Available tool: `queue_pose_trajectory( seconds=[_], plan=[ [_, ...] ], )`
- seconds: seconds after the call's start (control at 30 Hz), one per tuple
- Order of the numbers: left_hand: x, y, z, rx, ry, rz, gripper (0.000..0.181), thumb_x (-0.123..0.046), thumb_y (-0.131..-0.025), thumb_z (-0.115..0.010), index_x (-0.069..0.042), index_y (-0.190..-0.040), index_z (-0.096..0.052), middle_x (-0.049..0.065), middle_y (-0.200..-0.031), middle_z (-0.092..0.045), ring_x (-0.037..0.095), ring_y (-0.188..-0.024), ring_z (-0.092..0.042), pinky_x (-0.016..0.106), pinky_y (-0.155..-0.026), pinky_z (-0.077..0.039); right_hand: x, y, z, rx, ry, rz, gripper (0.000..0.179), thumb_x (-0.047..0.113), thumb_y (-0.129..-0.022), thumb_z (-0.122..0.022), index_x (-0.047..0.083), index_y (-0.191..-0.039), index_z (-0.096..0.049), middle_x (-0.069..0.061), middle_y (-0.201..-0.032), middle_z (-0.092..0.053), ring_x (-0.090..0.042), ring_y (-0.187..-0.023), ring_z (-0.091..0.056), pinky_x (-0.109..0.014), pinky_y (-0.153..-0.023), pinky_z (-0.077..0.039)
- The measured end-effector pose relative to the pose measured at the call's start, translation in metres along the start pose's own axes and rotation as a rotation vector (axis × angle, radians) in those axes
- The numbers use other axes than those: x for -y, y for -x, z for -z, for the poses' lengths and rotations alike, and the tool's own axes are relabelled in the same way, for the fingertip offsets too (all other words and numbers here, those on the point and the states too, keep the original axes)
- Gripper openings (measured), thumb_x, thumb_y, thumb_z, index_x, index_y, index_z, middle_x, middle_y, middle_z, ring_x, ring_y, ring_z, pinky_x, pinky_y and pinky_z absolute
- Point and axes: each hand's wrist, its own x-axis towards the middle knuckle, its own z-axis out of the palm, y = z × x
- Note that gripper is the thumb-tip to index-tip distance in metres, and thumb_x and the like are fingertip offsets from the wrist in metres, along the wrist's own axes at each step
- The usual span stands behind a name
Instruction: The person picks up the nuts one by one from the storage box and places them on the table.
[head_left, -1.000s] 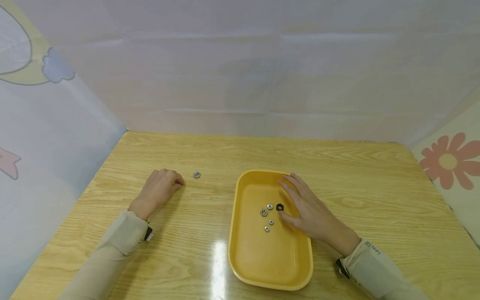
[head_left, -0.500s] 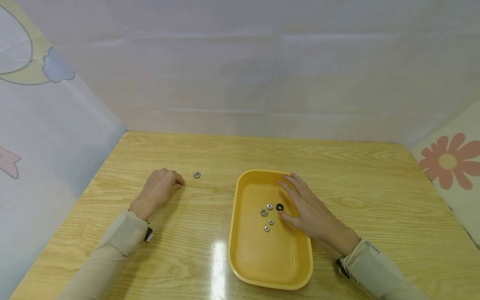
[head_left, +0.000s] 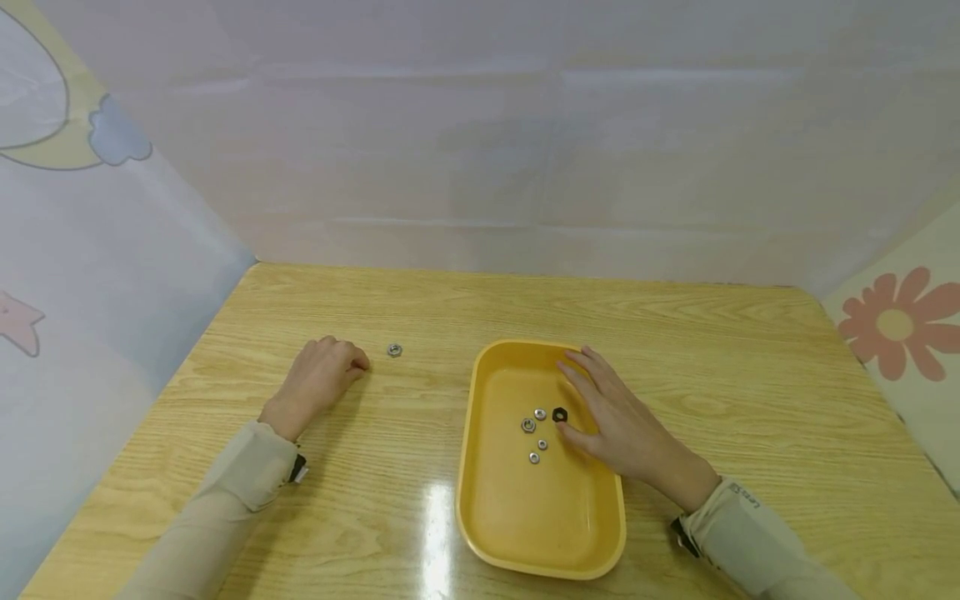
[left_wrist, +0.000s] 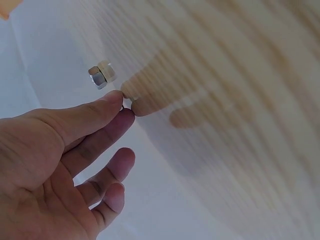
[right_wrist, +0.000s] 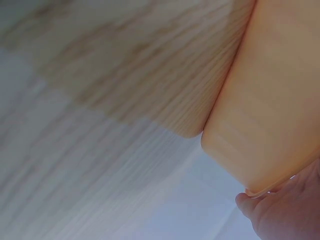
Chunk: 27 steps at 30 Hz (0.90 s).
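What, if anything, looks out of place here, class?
One silver nut lies on the table, apart from the five nuts in the yellow tray. The black nut there also stands out among silver ones.

We see a glossy wood-grained counter (head_left: 712,325) with rounded far corners on our right. Directly on it sits a yellow tray (head_left: 540,533), upright, its long sides running away from us. A silvery nut (head_left: 394,350) lies left of it, well apart, about level with its far rim. A bright streak (head_left: 437,537) of reflected light shows just left of the tray.
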Motion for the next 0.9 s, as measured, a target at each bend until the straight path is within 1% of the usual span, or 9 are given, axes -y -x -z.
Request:
queue_pose_trajectory(
  seconds=[0.33, 0.5, 0.67, 0.77, 0.9],
  plan=[
    [-0.0012, -0.0012, -0.0007, 0.000, 0.000, 0.008, 0.011, -0.006, -0.086, -0.074, -0.007, -0.095, -0.080, 0.013, -0.100, -0.077, 0.032, -0.087, -0.066, 0.048, -0.081, -0.053, -0.0007, 0.0003, 0.0002, 0.007, -0.005, -0.011, 0.077, 0.025, -0.088, -0.073, -0.002, -0.150, -0.036, -0.023, -0.156, -0.030, -0.046, -0.148, -0.020, -0.063, -0.115, -0.028],
    [-0.0020, -0.0010, 0.0007, 0.015, 0.005, 0.016, 0.012, -0.005, -0.086, -0.074, -0.006, -0.097, -0.079, 0.013, -0.101, -0.076, 0.032, -0.088, -0.066, 0.049, -0.083, -0.052, -0.0008, 0.0003, -0.0003, 0.005, -0.002, -0.009, 0.077, 0.025, -0.088, -0.073, -0.003, -0.150, -0.035, -0.023, -0.156, -0.030, -0.045, -0.148, -0.020, -0.063, -0.115, -0.028],
    [-0.0016, 0.0004, 0.0037, 0.022, 0.019, 0.022, 0.014, -0.003, -0.086, -0.073, -0.005, -0.099, -0.078, 0.013, -0.101, -0.076, 0.029, -0.085, -0.065, 0.045, -0.078, -0.052, -0.0006, 0.0006, 0.0003, 0.015, -0.005, -0.014, 0.078, 0.025, -0.088, -0.073, -0.003, -0.150, -0.035, -0.023, -0.157, -0.029, -0.045, -0.149, -0.019, -0.063, -0.115, -0.028],
    [-0.0028, 0.0004, 0.0060, 0.011, 0.028, 0.019, 0.017, -0.001, -0.086, -0.073, -0.004, -0.102, -0.077, 0.014, -0.103, -0.076, 0.028, -0.084, -0.064, 0.043, -0.074, -0.053, -0.0006, 0.0007, 0.0006, 0.020, -0.006, -0.017, 0.078, 0.026, -0.088, -0.073, -0.003, -0.150, -0.035, -0.023, -0.157, -0.029, -0.045, -0.149, -0.019, -0.063, -0.115, -0.028],
    [-0.0058, -0.0007, 0.0079, -0.013, 0.029, 0.001, 0.020, 0.000, -0.086, -0.072, -0.002, -0.106, -0.076, 0.015, -0.106, -0.075, 0.030, -0.087, -0.065, 0.043, -0.073, -0.054, -0.0010, 0.0007, 0.0003, 0.015, -0.005, -0.013, 0.078, 0.026, -0.088, -0.073, -0.003, -0.150, -0.035, -0.023, -0.157, -0.029, -0.046, -0.148, -0.020, -0.063, -0.115, -0.028]
  ],
)
